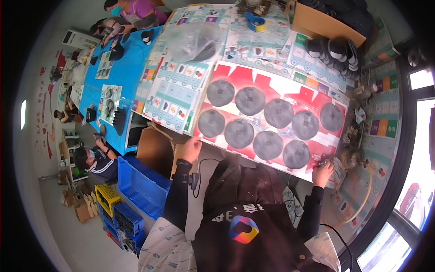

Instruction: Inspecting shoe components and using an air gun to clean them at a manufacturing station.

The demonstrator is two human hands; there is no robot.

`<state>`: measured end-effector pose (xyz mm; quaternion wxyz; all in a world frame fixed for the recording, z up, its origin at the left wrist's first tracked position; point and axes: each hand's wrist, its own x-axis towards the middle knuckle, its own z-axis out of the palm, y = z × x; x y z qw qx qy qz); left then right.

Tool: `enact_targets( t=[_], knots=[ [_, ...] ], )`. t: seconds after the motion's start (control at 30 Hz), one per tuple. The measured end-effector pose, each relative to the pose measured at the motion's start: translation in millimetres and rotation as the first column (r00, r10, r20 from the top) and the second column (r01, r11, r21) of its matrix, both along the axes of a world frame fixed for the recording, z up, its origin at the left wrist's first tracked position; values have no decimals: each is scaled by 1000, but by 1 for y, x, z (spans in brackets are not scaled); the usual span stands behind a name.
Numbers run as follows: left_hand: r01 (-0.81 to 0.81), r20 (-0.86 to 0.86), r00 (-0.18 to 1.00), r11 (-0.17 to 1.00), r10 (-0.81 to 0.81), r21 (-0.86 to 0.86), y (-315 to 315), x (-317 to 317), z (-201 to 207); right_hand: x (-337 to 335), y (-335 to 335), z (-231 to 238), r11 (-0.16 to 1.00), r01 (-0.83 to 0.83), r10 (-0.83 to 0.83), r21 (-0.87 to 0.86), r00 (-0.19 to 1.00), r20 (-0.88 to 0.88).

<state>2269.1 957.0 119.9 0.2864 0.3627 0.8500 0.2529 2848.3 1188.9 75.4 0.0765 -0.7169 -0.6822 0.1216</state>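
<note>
A red-and-white sheet-like board (273,87) lies in front of me on the table. Several round dark grey pieces (250,100) are laid out on it in two rows, each with a small squarish mark near its middle. At the board's near left corner, my left hand (190,150) has its fingers closed on the edge. My right hand (322,175) is beside the near right corner, fingers wrapped round a small dark metal tool (322,162). Most of that tool is hidden by the hand, so its exact kind is unclear.
A clear plastic bag (197,41) and a blue-and-yellow tape roll (255,22) lie farther back. Dark stacked pieces (333,55) sit by a cardboard box (324,23). A yellow hose (368,195) hangs at right. Blue crates (144,185) stand left; people work around the blue table (118,75).
</note>
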Motion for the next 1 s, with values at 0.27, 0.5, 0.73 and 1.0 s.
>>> enact_targets(
  t=[0.27,0.5,0.73,1.0],
  knots=[
    [116,-242,965,993,-104,36,61,-103,-21,-216,-46,20,928,-274,64,-252,785,-617],
    [-58,-252,964,993,83,105,67,-194,-84,-403,-74,37,906,-375,166,-198,744,-647],
    [-794,320,499,573,805,-205,-50,-342,-145,-542,-71,34,849,-438,82,-296,662,-745],
    [-663,291,747,644,597,381,-75,-320,-163,-768,121,185,872,-442,484,210,844,-230]
  ],
)
